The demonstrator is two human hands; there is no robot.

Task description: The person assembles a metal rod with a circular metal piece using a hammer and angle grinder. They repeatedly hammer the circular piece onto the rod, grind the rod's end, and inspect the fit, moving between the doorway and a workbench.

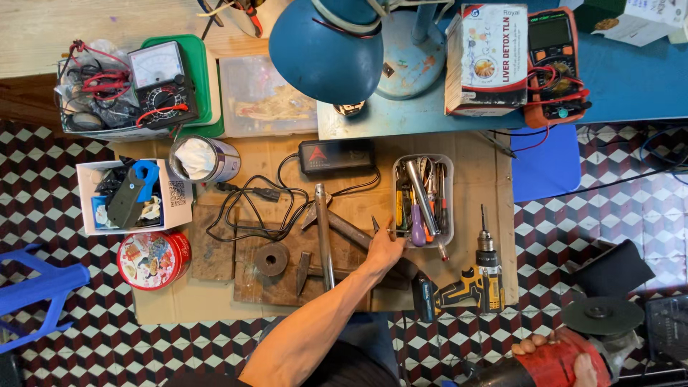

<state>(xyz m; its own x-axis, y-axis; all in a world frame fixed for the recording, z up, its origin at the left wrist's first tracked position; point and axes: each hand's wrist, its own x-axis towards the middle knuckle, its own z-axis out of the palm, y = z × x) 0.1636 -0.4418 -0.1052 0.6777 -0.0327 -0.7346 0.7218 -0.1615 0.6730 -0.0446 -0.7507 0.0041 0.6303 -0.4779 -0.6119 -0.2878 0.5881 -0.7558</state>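
Pointing rightward: grinder (555, 362) in right hand (532, 347)

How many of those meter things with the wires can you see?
2. A black meter with a white dial sits at the back left on a green box. An orange meter sits at the back right beside a white carton. Others may be hidden.

1. The left hand (383, 251) touches the near edge of the tool tray (423, 201), which sits on the cardboard sheet (494, 186).
2. The cordless drill (476, 276) lies just right of that hand.
3. The right hand (555, 355) holds the angle grinder (588, 337), nearer than the drill.
4. The power adapter (335, 155) lies behind the hammer (324, 236).
5. The cookie tin (153, 259) sits far left, with the small box (132, 195) behind it.
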